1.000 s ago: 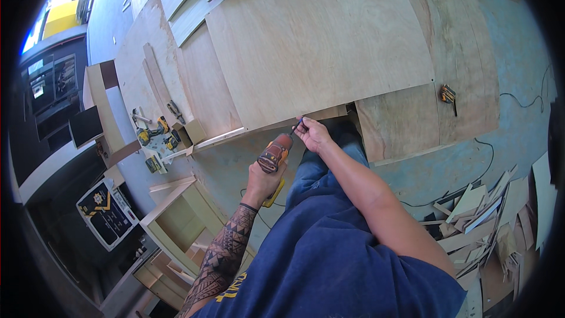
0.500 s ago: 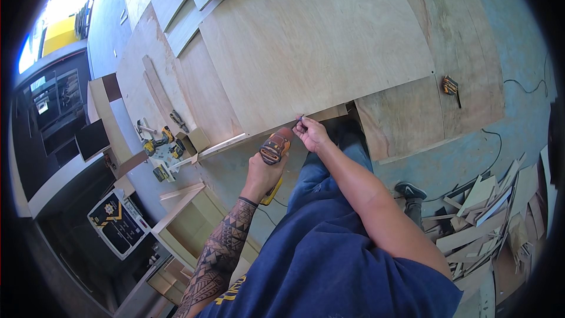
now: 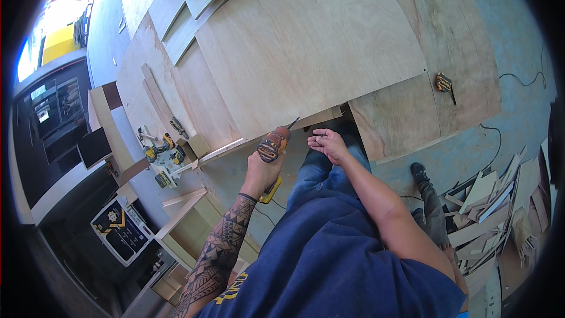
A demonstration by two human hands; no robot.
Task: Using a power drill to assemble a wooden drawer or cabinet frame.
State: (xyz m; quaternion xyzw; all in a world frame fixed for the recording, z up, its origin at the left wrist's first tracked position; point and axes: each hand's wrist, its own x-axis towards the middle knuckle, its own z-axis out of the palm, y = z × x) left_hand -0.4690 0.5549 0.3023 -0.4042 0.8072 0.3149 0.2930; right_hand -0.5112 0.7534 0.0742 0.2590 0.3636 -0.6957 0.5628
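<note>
My left hand (image 3: 262, 174) is wrapped round the grip of a yellow and black cordless drill (image 3: 273, 146). A slim dark bit (image 3: 293, 123) sticks out of its chuck, slanting up and right beside the front edge of a large plywood sheet (image 3: 318, 41). Just right of the drill, my right hand (image 3: 331, 146) hangs apart from it, in front of the sheet's edge. Its fingers are curled in toward the thumb; whatever small thing they may hold is too small to name. Under the sheet's edge runs a wooden strip (image 3: 321, 117).
A tape measure (image 3: 444, 82) lies on the plywood at right. Further tools, with another cordless drill (image 3: 154, 148), sit at left by an open cardboard box (image 3: 197, 146). Wood offcuts (image 3: 482, 218) are heaped at lower right, beside another person's leg (image 3: 432, 206). Cables cross the floor.
My right hand has drawn back from the drill's tip, moving right and down, which leaves the bit exposed. The drill has barely moved. The other person's leg at right shows more now.
</note>
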